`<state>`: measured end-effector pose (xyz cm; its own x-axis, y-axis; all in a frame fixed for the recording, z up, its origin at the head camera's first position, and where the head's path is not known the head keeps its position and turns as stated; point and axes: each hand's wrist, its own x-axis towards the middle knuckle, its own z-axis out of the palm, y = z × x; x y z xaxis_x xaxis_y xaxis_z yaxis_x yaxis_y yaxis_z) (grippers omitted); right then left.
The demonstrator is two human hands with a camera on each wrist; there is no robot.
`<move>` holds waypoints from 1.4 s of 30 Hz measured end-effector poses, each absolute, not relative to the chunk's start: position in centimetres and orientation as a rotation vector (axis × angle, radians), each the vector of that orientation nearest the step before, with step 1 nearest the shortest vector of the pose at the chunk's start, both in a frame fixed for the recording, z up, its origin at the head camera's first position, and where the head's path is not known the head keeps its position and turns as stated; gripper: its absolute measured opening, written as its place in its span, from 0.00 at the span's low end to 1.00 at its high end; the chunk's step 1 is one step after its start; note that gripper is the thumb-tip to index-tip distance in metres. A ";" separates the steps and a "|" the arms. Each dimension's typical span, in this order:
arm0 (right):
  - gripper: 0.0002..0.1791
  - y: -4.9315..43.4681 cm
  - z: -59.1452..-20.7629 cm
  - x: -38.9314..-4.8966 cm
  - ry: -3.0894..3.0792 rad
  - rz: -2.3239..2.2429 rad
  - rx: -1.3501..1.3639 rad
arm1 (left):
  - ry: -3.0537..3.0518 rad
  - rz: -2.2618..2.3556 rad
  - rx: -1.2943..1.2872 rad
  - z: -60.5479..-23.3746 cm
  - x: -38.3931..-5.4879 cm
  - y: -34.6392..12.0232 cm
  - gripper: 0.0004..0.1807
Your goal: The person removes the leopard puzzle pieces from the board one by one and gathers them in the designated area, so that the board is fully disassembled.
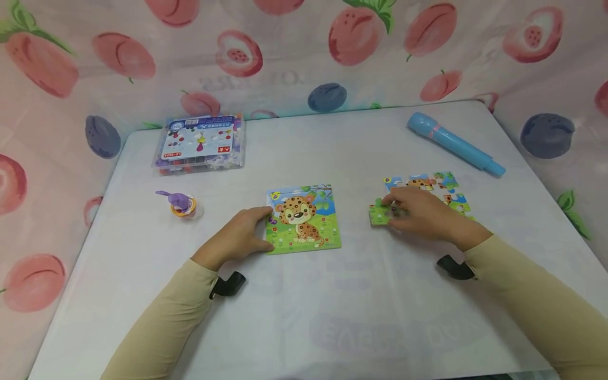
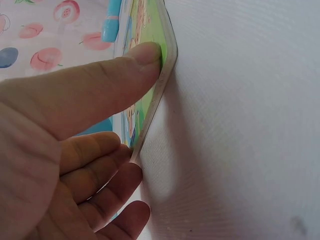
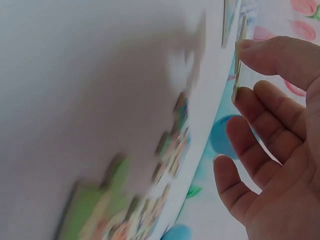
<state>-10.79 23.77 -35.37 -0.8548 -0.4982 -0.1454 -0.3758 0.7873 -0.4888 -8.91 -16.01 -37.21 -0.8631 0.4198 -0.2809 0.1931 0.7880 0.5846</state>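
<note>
A square leopard picture puzzle (image 1: 303, 219) lies flat on the white tabletop. At its left edge rests my left hand (image 1: 239, 235), thumb and fingertips spread apart. The left wrist view shows the thumb (image 2: 145, 55) pressing the board's face near the edge. My right hand (image 1: 420, 214) pinches a green puzzle piece (image 1: 378, 215) between thumb and fingertips; in the right wrist view this piece (image 3: 238, 65) appears edge-on, above the table. Several leopard puzzle pieces (image 1: 458, 200) lie behind and beside that hand, partly hidden by it.
A clear plastic box (image 1: 198, 145) with a printed label stands at the back left. In front of it is a small cup (image 1: 182, 207) with a purple top and orange rim. A light-blue tube (image 1: 456, 143) with a rounded end lies back right. Fruit-patterned cloth (image 1: 294, 58) hangs behind.
</note>
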 end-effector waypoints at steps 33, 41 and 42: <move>0.19 28.7 -37.2 -7.6 2.753 -0.571 -0.685 | 2.580 0.779 0.484 -37.1 -8.9 -16.0 0.46; 0.18 28.6 -37.2 -7.5 2.762 -0.548 -0.707 | 2.573 0.791 0.483 -37.0 -8.8 -16.1 0.46; 0.18 28.6 -37.3 -7.4 2.765 -0.547 -0.714 | 2.571 0.794 0.483 -37.0 -8.8 -16.1 0.46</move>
